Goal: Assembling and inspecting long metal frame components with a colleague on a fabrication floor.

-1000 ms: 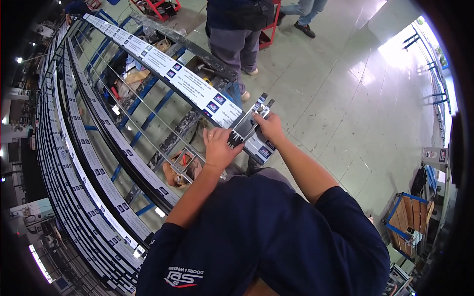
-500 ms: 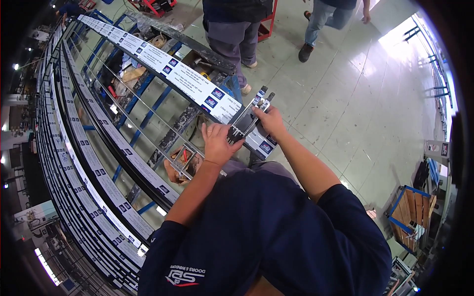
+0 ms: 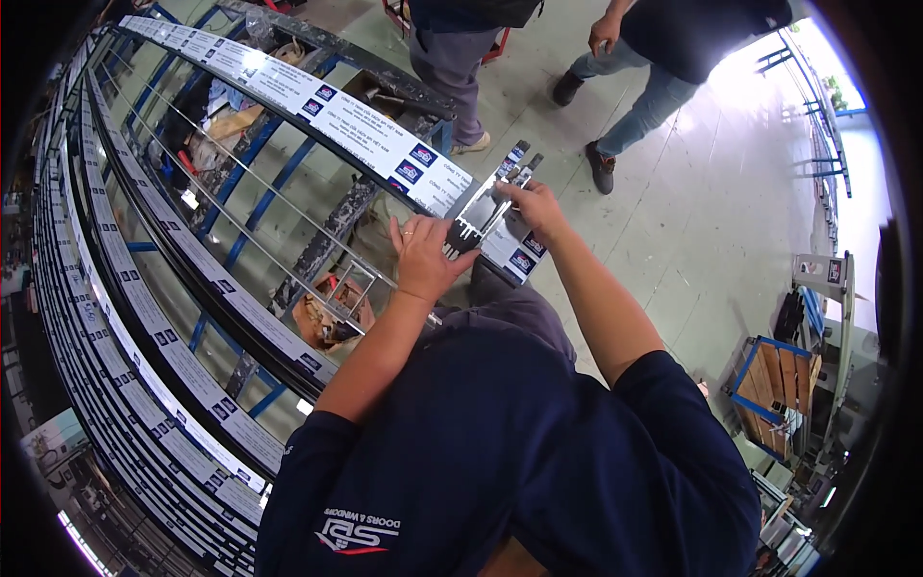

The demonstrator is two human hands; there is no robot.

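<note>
- Right grip (image 3: 532,207): thumb and bent fingers close on the upper end of a short metal piece (image 3: 478,213), centre of the frame.
- Left grip (image 3: 426,252): fingers curled, thumb extended, closed about the piece's lower end.
- The piece is narrow and slotted, with shiny edges and a dark, comb-like lower end; it lies across the long bar.
- That bar (image 3: 358,135) is straight-sided and dark, its top wrapped in smooth white printed film, stretching to the upper left.
- Beneath, an open-framed counter (image 3: 394,77) has scuffed, paint-spattered dark beams and blue metal supports.
- More film-covered bars (image 3: 165,337) run in rows down the left.
- Left of the left grip, a brown container (image 3: 310,322) holds small items, one red.
- Lower right, a crate (image 3: 774,380) has wooden slats, a blue frame and something pale inside.
- Glossy, pale green floor (image 3: 707,231) fills the right.
</note>
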